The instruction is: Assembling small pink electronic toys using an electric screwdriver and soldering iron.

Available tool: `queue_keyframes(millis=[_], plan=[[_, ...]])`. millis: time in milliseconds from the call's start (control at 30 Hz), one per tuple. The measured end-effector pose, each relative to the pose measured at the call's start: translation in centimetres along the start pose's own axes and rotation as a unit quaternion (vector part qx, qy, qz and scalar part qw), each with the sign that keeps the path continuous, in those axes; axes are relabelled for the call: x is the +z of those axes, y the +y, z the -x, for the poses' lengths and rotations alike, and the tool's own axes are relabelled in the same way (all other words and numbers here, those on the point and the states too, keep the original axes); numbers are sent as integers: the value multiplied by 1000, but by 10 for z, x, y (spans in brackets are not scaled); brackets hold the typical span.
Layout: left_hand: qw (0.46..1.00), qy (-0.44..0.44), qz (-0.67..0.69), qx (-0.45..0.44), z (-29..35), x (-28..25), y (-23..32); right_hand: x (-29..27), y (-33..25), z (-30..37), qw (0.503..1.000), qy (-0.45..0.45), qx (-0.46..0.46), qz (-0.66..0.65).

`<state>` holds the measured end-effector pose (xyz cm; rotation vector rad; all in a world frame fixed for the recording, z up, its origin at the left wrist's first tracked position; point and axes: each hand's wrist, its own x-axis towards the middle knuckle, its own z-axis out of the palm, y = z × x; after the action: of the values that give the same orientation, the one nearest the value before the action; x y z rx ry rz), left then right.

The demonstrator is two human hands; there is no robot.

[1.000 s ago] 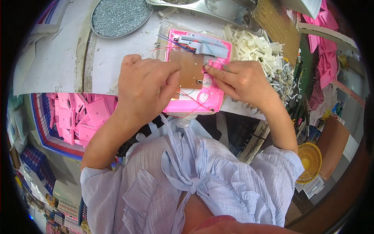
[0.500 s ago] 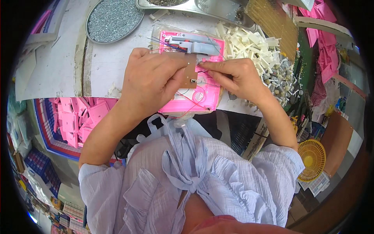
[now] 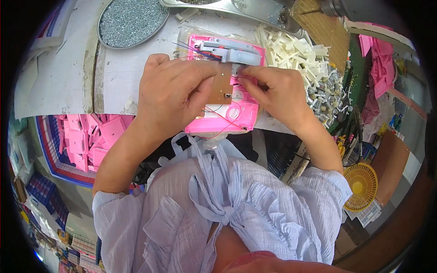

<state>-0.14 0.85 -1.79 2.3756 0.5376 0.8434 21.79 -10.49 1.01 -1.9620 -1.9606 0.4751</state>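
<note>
A white counter [image 3: 54,86], split by a dark seam [image 3: 94,73], stands above a grey floor [image 3: 84,202]. Blue crates [image 3: 44,190] sit low left; brown cardboard [image 3: 392,168] leans right beside a yellow basket [image 3: 363,200].

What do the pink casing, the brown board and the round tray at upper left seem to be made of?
Pink casing: likely hard plastic, smooth and evenly coloured, with molded-in contours.
Brown board: perhaps rigid fibre-resin sheet, flat and matte, with small pale spots.
Round tray: probably metal, judging by its dully shiny grey edge, though plastic isn't ruled out.
</note>
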Motion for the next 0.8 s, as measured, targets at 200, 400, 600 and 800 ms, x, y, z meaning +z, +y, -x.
queue_keyframes(millis=[200, 400, 600, 800], plan=[[999, 2, 17, 35, -1, 8, -1, -10, -4, -10, 994, -43, -34, 92], [995, -70, -17, 62, -14, 13, 5, -6, -2, -2, 998, -15, -64, 4], [998, -40, -11, 37, -10, 12, -1, 9, -14, 4, 998, -41, -11, 51], [999, -31, -8, 41, -12, 17, 1, 11, -11, -8, 997, -52, -12, 58]])
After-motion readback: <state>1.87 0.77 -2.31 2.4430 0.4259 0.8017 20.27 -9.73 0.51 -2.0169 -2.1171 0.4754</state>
